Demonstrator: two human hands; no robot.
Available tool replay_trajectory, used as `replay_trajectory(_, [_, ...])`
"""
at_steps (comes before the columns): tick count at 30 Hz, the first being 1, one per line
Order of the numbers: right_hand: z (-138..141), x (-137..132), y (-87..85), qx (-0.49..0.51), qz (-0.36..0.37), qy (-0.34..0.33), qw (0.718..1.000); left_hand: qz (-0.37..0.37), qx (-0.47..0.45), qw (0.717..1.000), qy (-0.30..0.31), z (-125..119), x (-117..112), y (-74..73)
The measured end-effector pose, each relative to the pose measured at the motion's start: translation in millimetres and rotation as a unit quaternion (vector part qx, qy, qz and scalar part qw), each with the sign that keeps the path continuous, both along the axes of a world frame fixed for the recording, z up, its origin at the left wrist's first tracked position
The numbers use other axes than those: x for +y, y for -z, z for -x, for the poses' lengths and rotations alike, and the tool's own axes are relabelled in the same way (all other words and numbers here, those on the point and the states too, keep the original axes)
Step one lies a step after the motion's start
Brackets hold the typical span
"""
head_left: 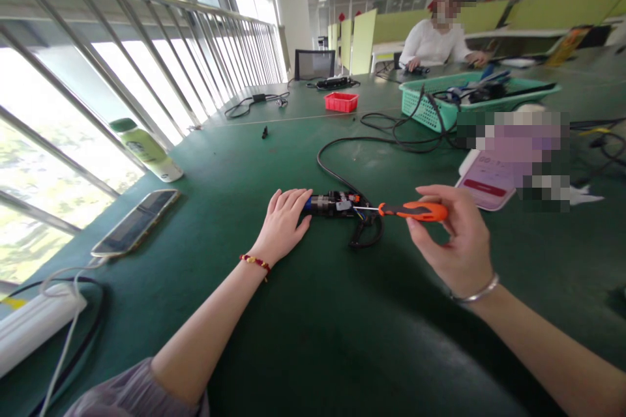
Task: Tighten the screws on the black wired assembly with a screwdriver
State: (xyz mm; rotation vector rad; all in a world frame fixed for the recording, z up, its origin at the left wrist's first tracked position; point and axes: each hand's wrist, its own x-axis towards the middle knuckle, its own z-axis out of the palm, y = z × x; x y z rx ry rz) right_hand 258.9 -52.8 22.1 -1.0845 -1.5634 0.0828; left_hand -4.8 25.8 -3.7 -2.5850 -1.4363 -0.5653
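Observation:
My right hand (454,238) grips an orange and black screwdriver (415,211) by its handle. The screwdriver lies nearly level, and its thin shaft points left, with the tip at the exposed inner parts of a dark cylindrical electrical device (325,204). Whether the tip touches a screw is too small to tell. Wrapped over the device's left end, my left hand (284,221) holds it against the green table. Coloured wires and an orange piece show at the opened right end. A black cable (337,176) curves away behind the device toward the back right.
A red tray (341,102) and a green basket (425,107) of tools stand farther back. Phones lie left (137,223) and stand right (489,186). A bottle (147,150) and power strip (39,322) are at left. Across the table sits a person in white (433,42).

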Motion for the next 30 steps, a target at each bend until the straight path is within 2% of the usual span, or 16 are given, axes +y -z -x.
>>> replay_trajectory(3, [-0.4, 0.4, 0.1, 0.007, -0.001, 0.01, 1.0, 0.0, -0.001, 1.0, 0.0, 0.1, 0.0, -0.2])
replay_trajectory(8, [1.2, -5.8, -5.8, -0.035, 0.075, 0.013, 0.996, 0.001, -0.004, 1.0, 0.003, 0.0, -0.9, -0.5])
replay_trajectory(15, [-0.4, 0.2, -1.5, -0.005, -0.013, 0.013, 1.0, -0.002, -0.003, 1.0, 0.001, -0.7, -0.3, -0.3])
replay_trajectory(22, [2.1, -3.8, -5.9, -0.029, 0.061, 0.022, 0.997, -0.002, -0.005, 1.0, 0.002, 0.1, -0.3, -0.6])
replay_trajectory(30, [1.9, -0.3, -2.0, 0.04, -0.005, -0.007, 0.999, -0.005, -0.006, 1.0, 0.003, -0.1, 0.0, 0.8])
